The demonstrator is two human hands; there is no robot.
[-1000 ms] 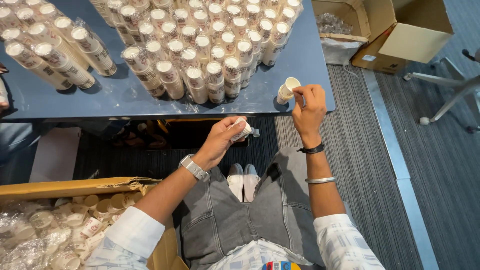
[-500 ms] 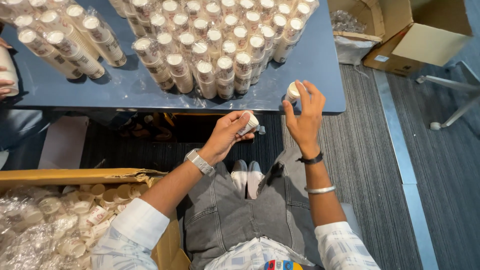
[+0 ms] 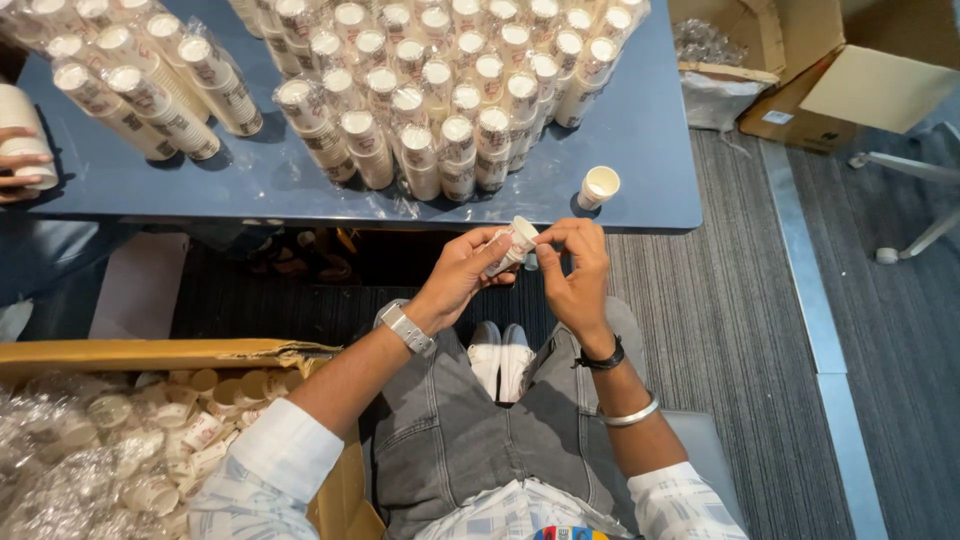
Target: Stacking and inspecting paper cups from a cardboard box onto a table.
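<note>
My left hand (image 3: 462, 272) holds a short stack of small paper cups (image 3: 514, 243) just below the near edge of the blue table (image 3: 650, 130). My right hand (image 3: 578, 262) pinches the rim of the top cup of that stack with its fingertips. A single paper cup (image 3: 598, 186) stands apart on the table near its front right corner, just above my hands. Many plastic-wrapped stacks of paper cups (image 3: 440, 90) lie across the table top.
An open cardboard box (image 3: 150, 440) full of bagged cups sits at my lower left. Another person's hand (image 3: 25, 165) holds a cup stack at the table's left edge. More cardboard boxes (image 3: 850, 70) stand on the carpet at upper right, beside a chair base (image 3: 905, 235).
My right hand set a single cup down on the table near its corner, then came back to the stack held by my left hand. Both hands now meet at the stack.
</note>
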